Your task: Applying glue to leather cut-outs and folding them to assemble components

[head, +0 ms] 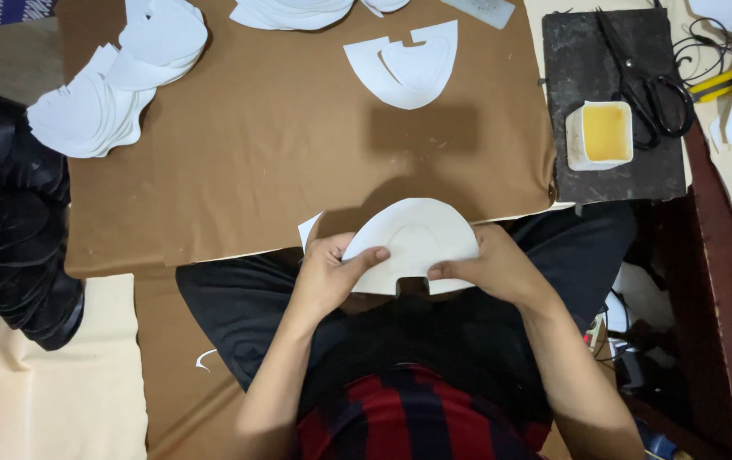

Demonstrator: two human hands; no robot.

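1. My left hand (329, 271) is clamped on the left side of a white curved cut piece (415, 243), thumb lying across its face and fingers tucked behind.
2. My right hand (492, 266) grips the same piece on its right side, thumb pressed near the notch in its lower edge.
3. That piece hangs over my lap, just off the near edge of the brown work sheet (281, 145); a smaller white layer sits on its middle, and a white corner pokes out behind my left fingers.
4. Taking the brown sheet as the landmark: near its far edge, past the middle, lies a pair of white cut pieces (404, 68), one laid on the other.
5. On its far left corner rests a fanned stack of white pieces (110, 94); another heap (293, 12) lies at its far edge.
6. Just off its right edge stands a dark slab (587, 68), bearing a small square tub of yellow paste (602, 134) and black scissors (651, 81).
7. Off its left edge sits a heap of black material (8, 204).
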